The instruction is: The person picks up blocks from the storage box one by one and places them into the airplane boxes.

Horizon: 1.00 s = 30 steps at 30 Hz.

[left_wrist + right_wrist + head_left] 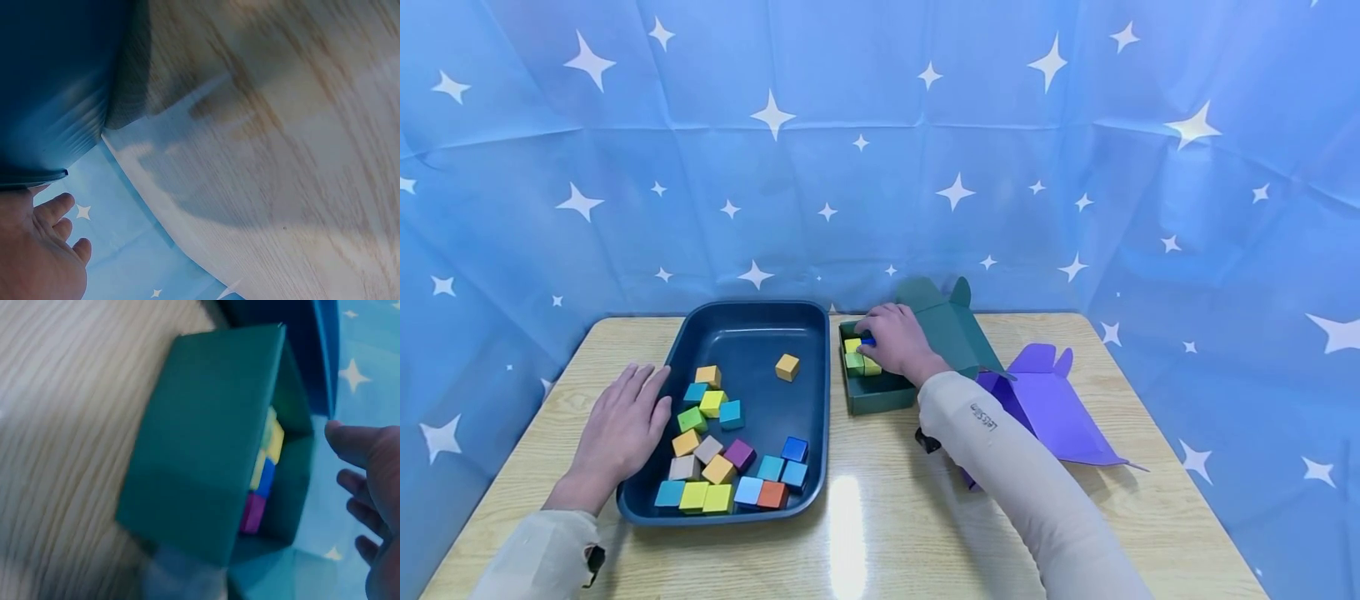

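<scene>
My left hand [625, 421] lies with extended fingers on the left rim of the dark blue tray [825, 400], which holds several coloured cubes; the left wrist view shows this hand [40, 262] beside the tray wall [56, 81]. Over the open green box [883, 402] is my right hand [897, 337], partly covering its cubes. In the right wrist view, loosely bent fingers of that hand [381, 481] hold nothing visible, beside the box [200, 431]. Inside are yellow [275, 444], blue [265, 478] and purple [252, 512] cubes.
An open purple box [1060, 404] lies right of the green one, partly behind my right forearm. The green lid [951, 333] leans out to the back right. A blue curtain with white stars [865, 208] stands around the wooden table [887, 533].
</scene>
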Each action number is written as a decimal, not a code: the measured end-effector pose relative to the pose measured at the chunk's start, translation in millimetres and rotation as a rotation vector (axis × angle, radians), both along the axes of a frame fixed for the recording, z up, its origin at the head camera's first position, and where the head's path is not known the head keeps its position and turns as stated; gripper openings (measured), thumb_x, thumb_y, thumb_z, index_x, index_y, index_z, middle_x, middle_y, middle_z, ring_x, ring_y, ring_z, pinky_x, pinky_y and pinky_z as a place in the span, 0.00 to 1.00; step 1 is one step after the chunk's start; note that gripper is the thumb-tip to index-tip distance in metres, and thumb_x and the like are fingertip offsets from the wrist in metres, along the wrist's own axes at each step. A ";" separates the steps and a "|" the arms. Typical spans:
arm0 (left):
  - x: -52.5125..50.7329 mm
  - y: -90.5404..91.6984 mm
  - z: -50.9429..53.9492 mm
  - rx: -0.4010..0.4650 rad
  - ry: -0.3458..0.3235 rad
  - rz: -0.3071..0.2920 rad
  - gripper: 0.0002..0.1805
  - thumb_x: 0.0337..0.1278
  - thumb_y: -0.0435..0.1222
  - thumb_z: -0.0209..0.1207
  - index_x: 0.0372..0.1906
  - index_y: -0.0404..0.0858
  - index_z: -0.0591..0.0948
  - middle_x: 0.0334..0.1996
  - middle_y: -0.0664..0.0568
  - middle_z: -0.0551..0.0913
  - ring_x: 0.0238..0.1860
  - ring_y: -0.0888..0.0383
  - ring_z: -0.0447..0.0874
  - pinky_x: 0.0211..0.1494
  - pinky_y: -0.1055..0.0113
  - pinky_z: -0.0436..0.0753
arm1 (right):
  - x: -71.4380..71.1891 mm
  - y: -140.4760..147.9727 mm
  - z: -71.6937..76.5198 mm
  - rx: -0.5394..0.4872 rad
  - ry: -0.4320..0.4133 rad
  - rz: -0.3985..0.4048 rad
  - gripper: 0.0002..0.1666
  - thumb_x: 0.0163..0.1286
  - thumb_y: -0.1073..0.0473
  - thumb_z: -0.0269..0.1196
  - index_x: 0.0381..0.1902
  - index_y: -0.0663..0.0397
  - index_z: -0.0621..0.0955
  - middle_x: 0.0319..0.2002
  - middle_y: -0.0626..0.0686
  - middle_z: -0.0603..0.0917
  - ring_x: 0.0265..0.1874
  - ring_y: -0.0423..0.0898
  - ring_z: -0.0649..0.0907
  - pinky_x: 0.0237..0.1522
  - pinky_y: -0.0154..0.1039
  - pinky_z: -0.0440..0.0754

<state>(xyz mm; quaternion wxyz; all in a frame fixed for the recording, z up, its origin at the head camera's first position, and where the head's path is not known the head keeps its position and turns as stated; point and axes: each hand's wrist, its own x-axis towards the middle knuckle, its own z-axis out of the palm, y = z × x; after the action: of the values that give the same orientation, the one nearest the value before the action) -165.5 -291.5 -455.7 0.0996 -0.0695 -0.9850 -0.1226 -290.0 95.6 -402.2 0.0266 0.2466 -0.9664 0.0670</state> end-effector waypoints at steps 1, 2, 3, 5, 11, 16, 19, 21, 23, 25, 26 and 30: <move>0.2 -0.4 0.0 0.000 -0.001 0.001 0.29 0.75 0.45 0.40 0.73 0.34 0.60 0.70 0.30 0.60 0.75 0.34 0.48 0.73 0.34 0.52 | 0.7 -4.6 2.0 -0.010 -0.007 -0.001 0.20 0.66 0.47 0.65 0.54 0.43 0.83 0.59 0.49 0.81 0.65 0.52 0.73 0.72 0.54 0.64; 0.3 -0.9 -0.2 0.000 -0.002 0.002 0.29 0.75 0.45 0.40 0.73 0.34 0.60 0.70 0.30 0.60 0.75 0.34 0.48 0.73 0.34 0.52 | 1.5 -9.5 3.1 -0.014 -0.009 -0.001 0.20 0.66 0.46 0.65 0.55 0.43 0.83 0.59 0.49 0.81 0.65 0.51 0.73 0.72 0.53 0.65; 0.5 -1.4 -0.5 0.001 -0.003 0.004 0.29 0.75 0.45 0.40 0.73 0.34 0.60 0.70 0.30 0.60 0.75 0.34 0.48 0.73 0.34 0.52 | 2.4 -15.2 4.2 -0.019 -0.014 -0.002 0.20 0.67 0.46 0.64 0.55 0.42 0.83 0.60 0.48 0.81 0.65 0.51 0.73 0.71 0.53 0.65; 1.0 -1.8 -0.5 -0.001 -0.004 0.006 0.29 0.75 0.45 0.40 0.73 0.34 0.60 0.70 0.30 0.60 0.75 0.34 0.48 0.72 0.34 0.53 | 4.1 -27.8 5.6 -0.024 -0.019 -0.006 0.20 0.67 0.44 0.64 0.55 0.41 0.83 0.60 0.47 0.81 0.66 0.50 0.73 0.72 0.52 0.65; 1.2 -2.5 -0.5 -0.005 -0.010 0.008 0.29 0.75 0.44 0.41 0.73 0.34 0.60 0.70 0.30 0.61 0.75 0.34 0.48 0.71 0.33 0.55 | 7.8 -71.8 8.6 -0.036 -0.012 -0.049 0.21 0.67 0.41 0.62 0.54 0.39 0.83 0.59 0.45 0.81 0.65 0.47 0.73 0.72 0.50 0.65; 0.6 -2.4 -0.5 -0.005 -0.011 0.008 0.29 0.75 0.45 0.40 0.73 0.34 0.61 0.70 0.30 0.61 0.75 0.34 0.49 0.71 0.34 0.55 | 11.1 -103.6 12.1 -0.063 -0.018 -0.076 0.21 0.68 0.40 0.61 0.54 0.39 0.83 0.56 0.45 0.82 0.62 0.46 0.74 0.69 0.48 0.69; 0.1 -2.4 -0.7 -0.005 -0.011 0.007 0.29 0.75 0.45 0.40 0.73 0.34 0.60 0.70 0.30 0.61 0.75 0.34 0.48 0.71 0.34 0.55 | 12.5 -117.6 11.9 -0.075 -0.034 -0.101 0.21 0.68 0.40 0.61 0.55 0.39 0.83 0.56 0.45 0.82 0.61 0.46 0.75 0.69 0.48 0.69; -0.2 -2.2 -0.6 -0.004 -0.014 0.007 0.29 0.76 0.46 0.39 0.73 0.34 0.60 0.71 0.31 0.60 0.75 0.34 0.48 0.72 0.34 0.54 | 12.7 -124.6 9.6 -0.075 -0.040 -0.120 0.22 0.68 0.40 0.61 0.55 0.39 0.83 0.56 0.44 0.82 0.61 0.46 0.74 0.68 0.47 0.70; -0.8 -1.9 -0.4 -0.001 -0.015 0.007 0.30 0.76 0.46 0.39 0.73 0.34 0.60 0.71 0.31 0.60 0.75 0.34 0.47 0.72 0.34 0.54 | 12.2 -129.7 5.8 -0.071 -0.047 -0.143 0.22 0.68 0.39 0.60 0.56 0.38 0.82 0.56 0.44 0.81 0.61 0.46 0.74 0.68 0.46 0.70; -1.2 -1.5 0.2 0.002 -0.018 0.007 0.30 0.76 0.46 0.38 0.73 0.35 0.60 0.71 0.31 0.60 0.75 0.34 0.47 0.72 0.34 0.54 | 11.7 -133.1 1.1 -0.053 -0.054 -0.164 0.23 0.69 0.39 0.59 0.57 0.38 0.82 0.57 0.44 0.81 0.61 0.45 0.73 0.67 0.45 0.70; -1.3 -1.4 0.2 0.003 -0.019 0.008 0.30 0.76 0.46 0.38 0.73 0.35 0.60 0.71 0.31 0.60 0.75 0.34 0.47 0.72 0.35 0.53 | 11.5 -134.5 -1.5 -0.044 -0.054 -0.177 0.24 0.69 0.38 0.59 0.57 0.38 0.81 0.57 0.44 0.81 0.61 0.45 0.73 0.67 0.44 0.70; -1.2 -1.8 0.7 0.003 -0.022 0.009 0.29 0.76 0.46 0.39 0.73 0.35 0.60 0.71 0.31 0.60 0.75 0.34 0.47 0.72 0.35 0.54 | 10.2 -138.8 -10.7 0.000 -0.058 -0.220 0.23 0.68 0.38 0.60 0.56 0.38 0.82 0.56 0.43 0.81 0.59 0.45 0.74 0.66 0.43 0.71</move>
<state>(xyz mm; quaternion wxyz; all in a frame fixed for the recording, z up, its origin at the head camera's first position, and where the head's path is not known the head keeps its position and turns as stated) -166.7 -293.3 -454.9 0.0892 -0.0633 -0.9862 -0.1245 -279.8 -43.2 -412.8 0.0058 0.1368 -0.9881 0.0707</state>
